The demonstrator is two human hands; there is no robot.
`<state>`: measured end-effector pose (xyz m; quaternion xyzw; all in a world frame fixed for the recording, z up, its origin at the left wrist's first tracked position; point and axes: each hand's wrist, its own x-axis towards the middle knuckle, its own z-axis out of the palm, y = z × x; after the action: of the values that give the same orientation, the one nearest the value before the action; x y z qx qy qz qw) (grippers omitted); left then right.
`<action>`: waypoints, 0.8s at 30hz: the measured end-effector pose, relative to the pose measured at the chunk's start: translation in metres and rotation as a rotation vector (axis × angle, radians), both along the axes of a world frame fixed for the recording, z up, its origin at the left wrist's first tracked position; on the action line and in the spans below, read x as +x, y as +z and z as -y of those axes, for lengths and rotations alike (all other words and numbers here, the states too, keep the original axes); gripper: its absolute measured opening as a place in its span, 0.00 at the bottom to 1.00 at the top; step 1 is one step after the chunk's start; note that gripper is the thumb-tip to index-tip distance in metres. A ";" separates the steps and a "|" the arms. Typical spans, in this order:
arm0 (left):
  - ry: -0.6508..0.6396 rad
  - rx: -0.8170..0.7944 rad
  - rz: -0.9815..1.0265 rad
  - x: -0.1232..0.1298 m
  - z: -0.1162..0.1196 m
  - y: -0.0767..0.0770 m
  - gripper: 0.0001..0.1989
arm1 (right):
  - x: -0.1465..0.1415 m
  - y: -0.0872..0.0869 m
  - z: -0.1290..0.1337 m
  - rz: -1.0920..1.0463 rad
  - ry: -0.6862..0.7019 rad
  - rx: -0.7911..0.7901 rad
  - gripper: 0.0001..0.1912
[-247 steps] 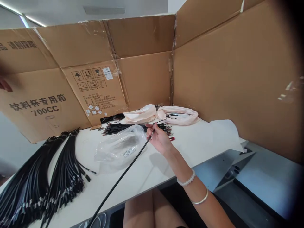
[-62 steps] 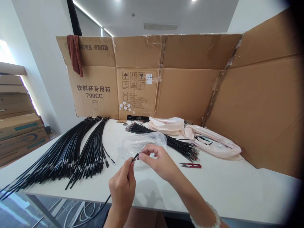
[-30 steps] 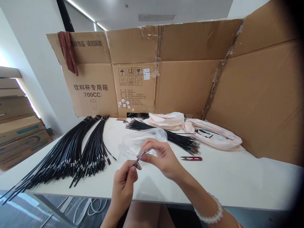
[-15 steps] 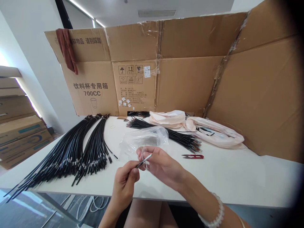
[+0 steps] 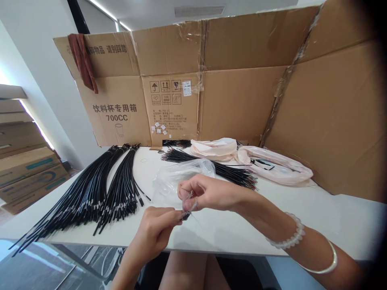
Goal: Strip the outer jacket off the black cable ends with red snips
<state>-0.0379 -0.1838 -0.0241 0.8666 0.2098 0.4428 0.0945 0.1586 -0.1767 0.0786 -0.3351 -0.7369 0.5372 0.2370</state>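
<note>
The cable end [image 5: 186,216] was held on the near side of the clear plastic bag [image 5: 169,177], pinched narrowly by the thumb and fingers of the left hand [image 5: 159,225], its back turned up. The right hand [image 5: 202,193] was brought in from the right, forearm slanted, and its curled fingertips were closed on fine strands [image 5: 190,196] just above. Black cable bundles [image 5: 87,189] were laid left of the bag; a pale pink bag [image 5: 281,165] was placed to its right.

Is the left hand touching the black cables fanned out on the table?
No, the left hand pinches a small dark piece beside the right hand, apart from the fanned black cables.
</note>
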 end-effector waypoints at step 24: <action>0.312 0.406 0.046 -0.015 0.002 0.010 0.07 | -0.006 -0.018 0.026 -0.056 -0.242 0.123 0.10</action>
<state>-0.0526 -0.1858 -0.0142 0.8148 0.2455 0.5045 -0.1462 0.1528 -0.2029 0.0610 -0.3915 -0.7155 0.4677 0.3406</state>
